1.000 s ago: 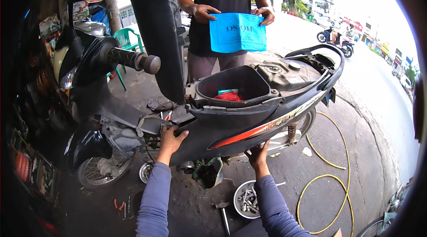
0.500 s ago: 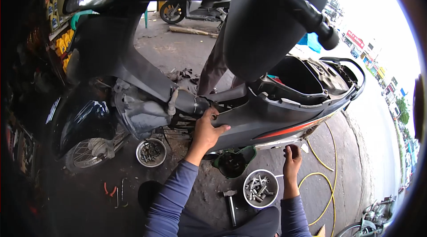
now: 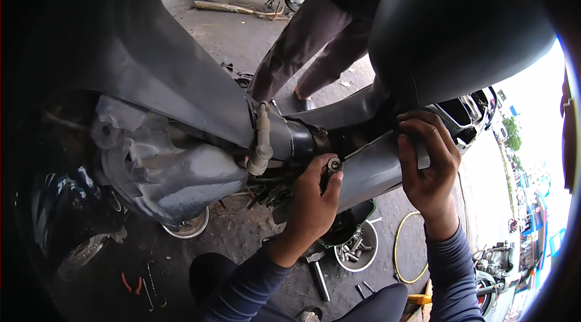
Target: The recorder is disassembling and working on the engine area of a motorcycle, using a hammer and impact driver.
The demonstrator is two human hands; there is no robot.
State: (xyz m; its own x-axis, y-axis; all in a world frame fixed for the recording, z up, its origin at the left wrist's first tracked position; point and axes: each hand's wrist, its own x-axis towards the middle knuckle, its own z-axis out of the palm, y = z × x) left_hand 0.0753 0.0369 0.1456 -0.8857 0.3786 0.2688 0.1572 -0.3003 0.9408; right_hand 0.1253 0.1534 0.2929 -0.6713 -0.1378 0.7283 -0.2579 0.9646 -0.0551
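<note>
My left hand (image 3: 315,208) is at the gap between the motorbike's front part and its grey side panel (image 3: 372,168). Between thumb and forefinger it pinches a small round metal piece with a hole (image 3: 334,165), which looks like a socket. My right hand (image 3: 431,171) is raised over the rear of that panel, below the dark seat (image 3: 454,32). Its fingers are curled, with a gap to the thumb, and nothing shows between them. A pipe fitting with a beige stem (image 3: 262,140) stands out from the frame, left of my left hand.
A white bowl of sockets (image 3: 372,261), a hammer (image 3: 318,276) and red-handled pliers (image 3: 130,284) lie on the ground. Another bowl (image 3: 196,225) is partly under the bike. Across it, a person's legs (image 3: 302,44) stand close. A yellow hose (image 3: 397,249) curves at right.
My view has come closer to the bike's middle. My right hand has risen from beside the lower panel to above it, its fingers loosening. My left hand has turned, showing the metal piece's hole.
</note>
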